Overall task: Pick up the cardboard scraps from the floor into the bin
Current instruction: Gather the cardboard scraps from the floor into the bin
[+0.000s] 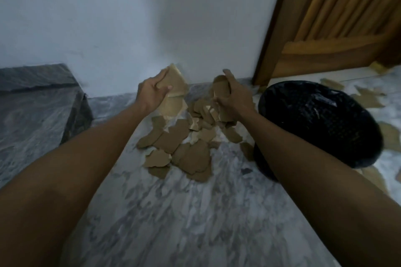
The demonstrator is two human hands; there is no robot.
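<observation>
Two hands up, each holding cardboard. Left of bin (321, 123): dark step (39, 102) far off, then left hand (152, 91) clenched round large pale piece (175, 84), then right hand (233, 97) gripping smaller curled scrap (221, 88), nearest bin rim. Pile (184, 143) on floor (173, 212) beneath hands, just left of bin. More scraps (366, 97) right of bin, near door (338, 28).

Risk, judged: loose handfuls may shed bits short of rim; right forearm may knock bin.

Scraps: torn, ragged, brown face, pale underside, thin, overlapping.

Dim, soft, wide-angle edge warp
</observation>
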